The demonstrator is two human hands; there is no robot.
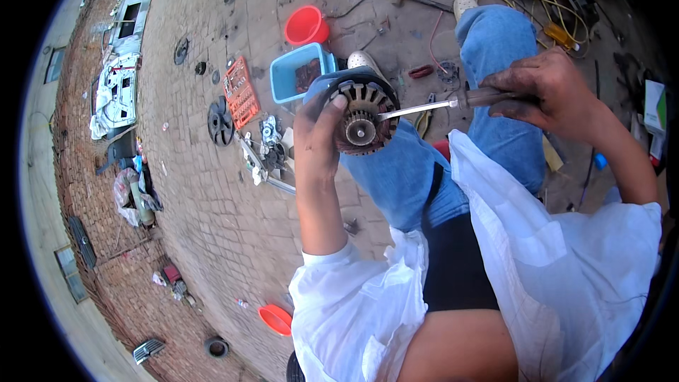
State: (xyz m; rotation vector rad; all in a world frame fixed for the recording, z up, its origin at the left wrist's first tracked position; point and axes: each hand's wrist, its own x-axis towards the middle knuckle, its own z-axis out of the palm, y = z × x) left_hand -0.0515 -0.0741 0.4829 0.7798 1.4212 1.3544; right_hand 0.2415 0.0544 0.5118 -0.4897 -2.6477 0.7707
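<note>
My left hand (316,134) grips a round motor armature (368,92) by its side, the thumb pressed on its slotted rim. A ring of dark slots surrounds a toothed centre with a round shaft end facing up. The armature is held above my left knee. In my right hand (555,88), whose fingers are wrapped round the dark handle, is a screwdriver (424,108). Its metal blade points left, and the tip meets the armature beside the toothed centre. Whether the tip sits in a slot is too small to tell.
Beyond my knees stand a red basin (306,25) and a light-blue bin (283,76) holding dark parts. An orange tool case (242,92), a black fan wheel (221,122) and metal parts (270,134) lie left. Pliers (424,122) and a hammer (424,1) lie on the paving.
</note>
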